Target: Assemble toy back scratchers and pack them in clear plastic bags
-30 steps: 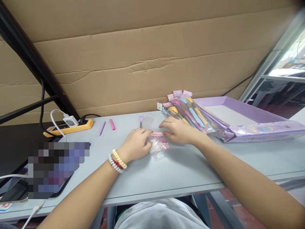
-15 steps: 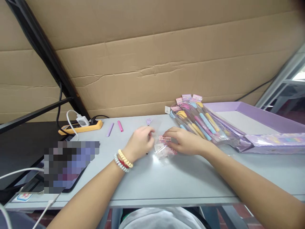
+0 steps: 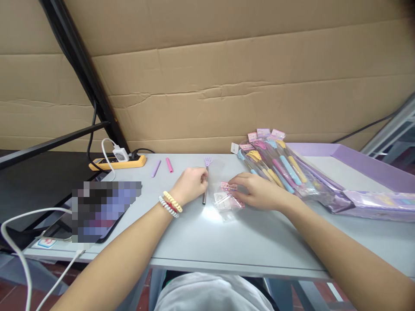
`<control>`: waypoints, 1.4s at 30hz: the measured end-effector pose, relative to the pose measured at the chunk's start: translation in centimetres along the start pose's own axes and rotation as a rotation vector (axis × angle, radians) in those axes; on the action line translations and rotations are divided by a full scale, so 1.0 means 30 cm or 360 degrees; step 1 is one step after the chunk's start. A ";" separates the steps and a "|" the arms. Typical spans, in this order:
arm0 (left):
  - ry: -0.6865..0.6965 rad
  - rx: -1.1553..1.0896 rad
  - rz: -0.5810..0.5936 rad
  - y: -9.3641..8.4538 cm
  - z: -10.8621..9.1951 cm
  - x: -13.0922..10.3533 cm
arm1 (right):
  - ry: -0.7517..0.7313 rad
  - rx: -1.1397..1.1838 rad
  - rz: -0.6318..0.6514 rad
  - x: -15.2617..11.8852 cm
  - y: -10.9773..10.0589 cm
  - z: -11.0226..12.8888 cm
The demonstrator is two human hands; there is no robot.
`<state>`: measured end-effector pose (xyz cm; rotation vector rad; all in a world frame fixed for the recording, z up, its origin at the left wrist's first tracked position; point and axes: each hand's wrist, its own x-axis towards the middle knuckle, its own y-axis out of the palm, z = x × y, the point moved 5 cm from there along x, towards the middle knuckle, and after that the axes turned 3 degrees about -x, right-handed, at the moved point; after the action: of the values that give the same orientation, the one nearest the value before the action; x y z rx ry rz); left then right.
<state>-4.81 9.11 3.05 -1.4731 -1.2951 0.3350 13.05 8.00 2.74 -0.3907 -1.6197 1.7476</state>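
Observation:
A back scratcher with a small lilac hand-shaped head (image 3: pixel 208 161) and a metal rod (image 3: pixel 204 198) lies upright in view on the grey table. My left hand (image 3: pixel 191 185), with coil bands at its wrist, has its curled fingers closed on the rod just below the head. To the right, small clear plastic bags (image 3: pixel 223 202) with pink printed labels lie flat. My right hand (image 3: pixel 257 190) rests at their right side, fingers stretched and apart, touching the bags. A lilac grip tube (image 3: pixel 156 168) and a pink one (image 3: pixel 169 165) lie left of my hands.
Several bagged back scratchers (image 3: pixel 280 166) are piled at the back right, beside a purple tray-like box (image 3: pixel 369 211). At left are a yellow power strip (image 3: pixel 132 162) with cables and a blurred-out tablet-like device (image 3: pixel 106 211). A cardboard wall (image 3: pixel 227 112) stands behind the table.
The view has shifted slightly. My left hand has moved a little left relative to the bags, and more of the scratcher's rod now shows. My right hand stays at the bags.

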 end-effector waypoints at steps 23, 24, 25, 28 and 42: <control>-0.0382 0.0524 0.0691 0.060 0.034 -0.020 | 0.0006 -0.0058 0.0004 -0.002 -0.010 0.008; -0.0377 0.0522 0.0685 0.060 0.035 -0.020 | 0.0004 -0.0056 0.0000 -0.003 -0.010 0.009; -0.0378 0.0520 0.0670 0.060 0.036 -0.020 | 0.0003 -0.0054 -0.0003 -0.004 -0.010 0.009; -0.0396 0.0524 0.0555 0.051 0.039 -0.018 | 0.0051 -0.0087 -0.0075 -0.004 -0.011 -0.001; 0.0097 0.0233 -0.0189 -0.034 -0.021 -0.008 | 0.1192 0.0500 -0.1542 -0.094 -0.167 -0.222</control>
<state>-4.95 8.39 4.04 -1.2688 -1.2758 0.2981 20.81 10.84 5.73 -0.0479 -0.7427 0.8976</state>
